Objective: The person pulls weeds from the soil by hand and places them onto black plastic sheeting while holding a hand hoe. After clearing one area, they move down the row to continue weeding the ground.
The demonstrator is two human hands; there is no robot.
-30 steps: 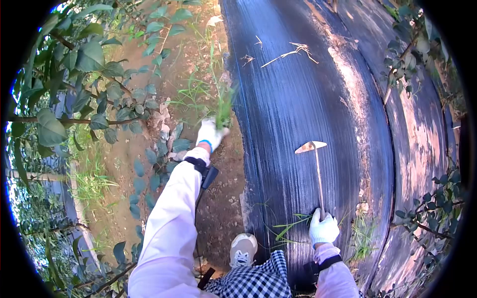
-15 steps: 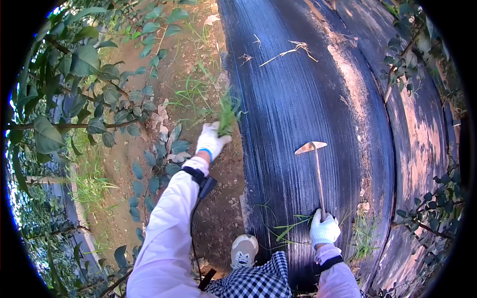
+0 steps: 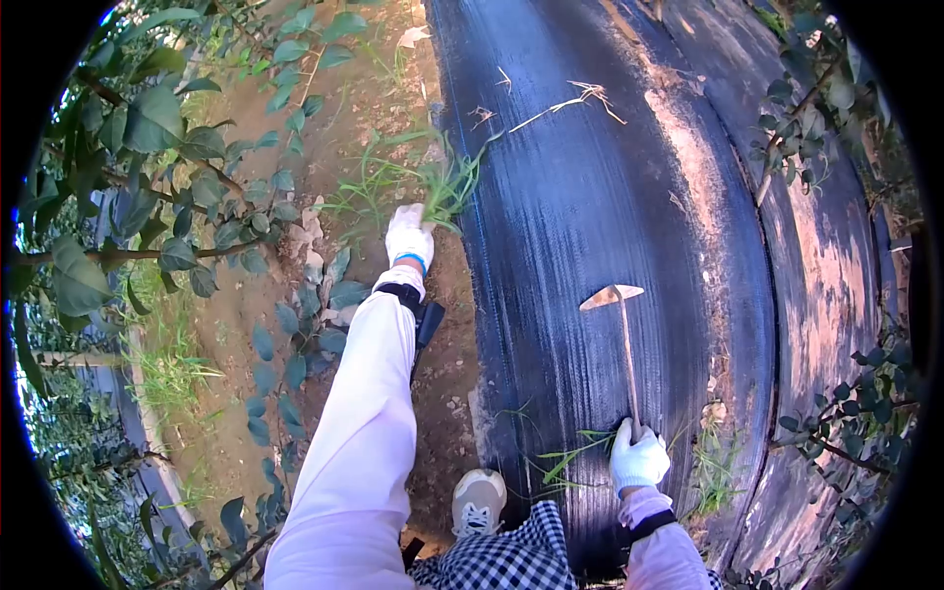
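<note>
My left hand [image 3: 409,236], in a white glove, is closed around the base of a tuft of green grass [image 3: 442,192] at the edge of the black ground sheet [image 3: 551,226]. More grass [image 3: 369,192] grows just to its left. My right hand [image 3: 638,458], also gloved in white, grips the handle of a small hoe [image 3: 626,344]. The hoe's pale blade lies over the sheet, pointing away from me. Some long green blades [image 3: 570,454] lie beside my right hand.
Leafy branches [image 3: 157,197] reach in from the left, and others [image 3: 846,423] from the right. Bare soil [image 3: 433,393] runs along the sheet's left edge. Dry stalks [image 3: 590,93] lie on the sheet ahead. My shoe [image 3: 479,500] is at the bottom.
My left hand has moved slightly up and left, and the grass at it now spreads out instead of appearing blurred and bunched. My right hand and the hoe have hardly moved.
</note>
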